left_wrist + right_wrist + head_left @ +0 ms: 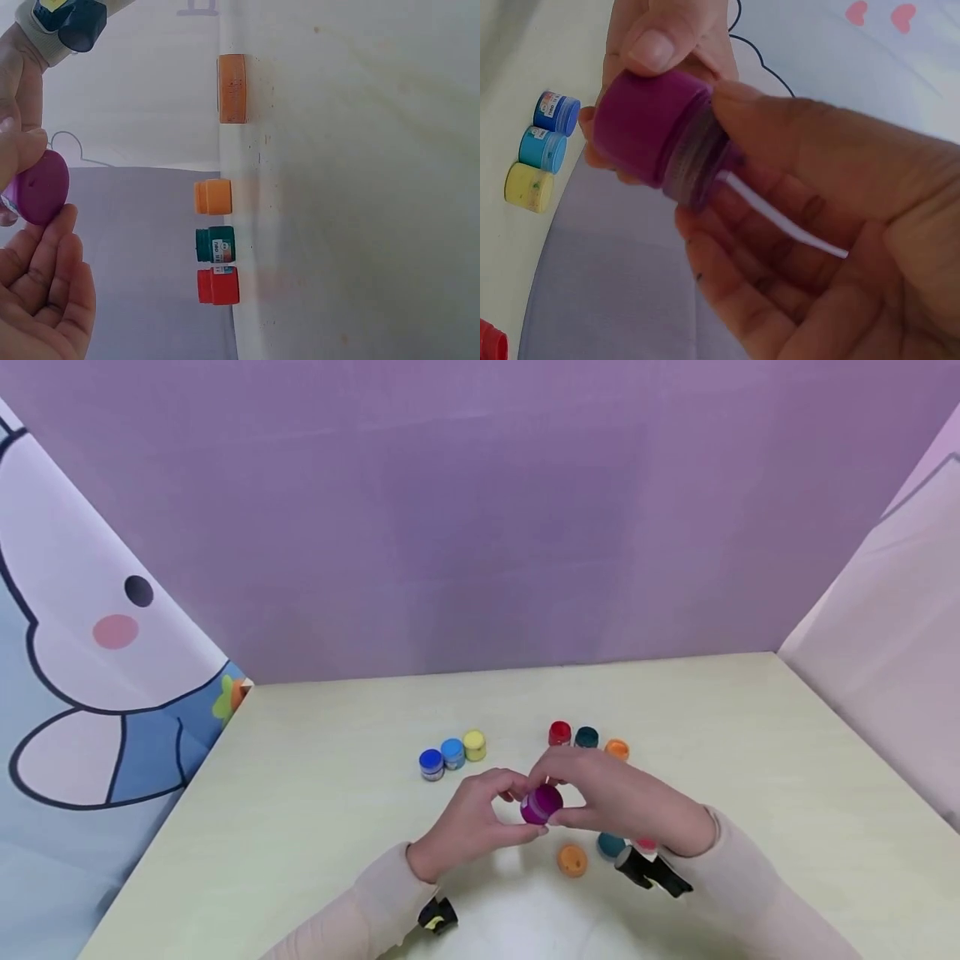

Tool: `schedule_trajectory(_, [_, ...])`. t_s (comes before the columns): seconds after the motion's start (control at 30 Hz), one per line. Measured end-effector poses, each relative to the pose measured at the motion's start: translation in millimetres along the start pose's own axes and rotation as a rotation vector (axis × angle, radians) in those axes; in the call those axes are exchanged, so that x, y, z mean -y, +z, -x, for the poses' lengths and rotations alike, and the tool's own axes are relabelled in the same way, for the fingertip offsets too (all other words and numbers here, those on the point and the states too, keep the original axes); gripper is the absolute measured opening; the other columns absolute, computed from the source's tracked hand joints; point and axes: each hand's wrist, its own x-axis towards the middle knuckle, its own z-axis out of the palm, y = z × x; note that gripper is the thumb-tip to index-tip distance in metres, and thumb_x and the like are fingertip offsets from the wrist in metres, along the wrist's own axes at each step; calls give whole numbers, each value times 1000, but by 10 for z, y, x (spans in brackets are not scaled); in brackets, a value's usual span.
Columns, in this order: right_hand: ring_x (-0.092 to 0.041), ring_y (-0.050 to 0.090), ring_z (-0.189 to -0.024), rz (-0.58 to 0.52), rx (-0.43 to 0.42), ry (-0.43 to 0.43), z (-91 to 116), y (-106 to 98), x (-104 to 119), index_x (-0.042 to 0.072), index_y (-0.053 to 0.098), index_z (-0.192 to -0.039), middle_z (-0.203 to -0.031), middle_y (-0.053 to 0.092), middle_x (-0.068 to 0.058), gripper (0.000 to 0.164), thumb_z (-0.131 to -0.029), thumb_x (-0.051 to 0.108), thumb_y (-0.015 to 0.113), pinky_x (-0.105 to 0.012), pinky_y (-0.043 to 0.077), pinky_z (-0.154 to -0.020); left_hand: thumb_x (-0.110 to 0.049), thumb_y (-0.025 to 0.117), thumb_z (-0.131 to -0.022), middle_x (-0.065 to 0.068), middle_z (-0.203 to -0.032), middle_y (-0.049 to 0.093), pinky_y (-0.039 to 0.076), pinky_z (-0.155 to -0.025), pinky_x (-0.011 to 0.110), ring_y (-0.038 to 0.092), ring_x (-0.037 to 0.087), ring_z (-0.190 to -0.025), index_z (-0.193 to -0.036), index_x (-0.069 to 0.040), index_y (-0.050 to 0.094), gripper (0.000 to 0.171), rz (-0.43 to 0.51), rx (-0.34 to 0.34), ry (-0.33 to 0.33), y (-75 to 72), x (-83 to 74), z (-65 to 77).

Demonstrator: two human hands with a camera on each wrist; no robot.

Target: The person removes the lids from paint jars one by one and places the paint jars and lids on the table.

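A purple paint jar (542, 804) is between the two hands, raised above the table and tilted in the right wrist view. My left hand (474, 817) holds its smooth body, thumb on one side and fingers on the other. The right hand (611, 802) pinches the blurred grey-purple lid end (694, 157) between thumb and fingers. Seen from the left wrist, the jar's round purple base (45, 187) shows, with fingers beside it. Beyond the right hand stand three uncapped jars: red (559, 732), dark green (587, 737) and orange (617, 748).
Dark blue (431, 764), light blue (453, 752) and yellow (475, 745) capped jars stand in a row left of centre. An orange lid (572, 860), a teal lid (611, 845) and a partly hidden red lid (645, 843) lie near the right forearm. A purple backdrop (510, 527) borders the table's back.
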Motion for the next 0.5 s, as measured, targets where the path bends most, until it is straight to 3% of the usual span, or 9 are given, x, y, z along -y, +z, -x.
schedule_trajectory(0.17, [-5, 53, -92, 13, 29, -134, -2, -21, -19, 15, 61, -106, -100, 59, 10, 34, -78, 5, 76, -21, 50, -81, -21, 80, -75, -10, -99, 67, 51, -82, 37, 55, 7, -90, -105, -16, 66, 34, 18, 8, -16, -14, -23, -3])
schedule_trajectory(0.27, [-5, 52, -92, 0, 31, -165, -5, -28, -11, 15, 59, -106, -101, 58, 9, 34, -78, 2, 74, -22, 50, -81, -21, 80, -75, -12, -99, 66, 50, -83, 37, 55, 7, -91, -105, -17, 66, 33, 20, 6, -26, -24, -37, -3])
schedule_trajectory(0.37, [-5, 53, -91, -12, 11, -115, -5, -21, 9, 14, 59, -107, -101, 58, 9, 33, -79, 7, 75, -23, 50, -81, -21, 79, -76, -10, -100, 67, 50, -83, 37, 56, 8, -91, -105, -16, 66, 33, 16, 2, -24, -31, -45, 2])
schedule_trajectory(0.5, [-7, 55, -88, -3, -39, 45, -2, -3, 54, 10, 60, -107, -96, 58, 9, 35, -80, 24, 76, -22, 50, -76, -23, 77, -78, -7, -100, 67, 50, -83, 36, 57, 9, -91, -105, -14, 66, 31, 7, -11, -20, -34, -52, 4])
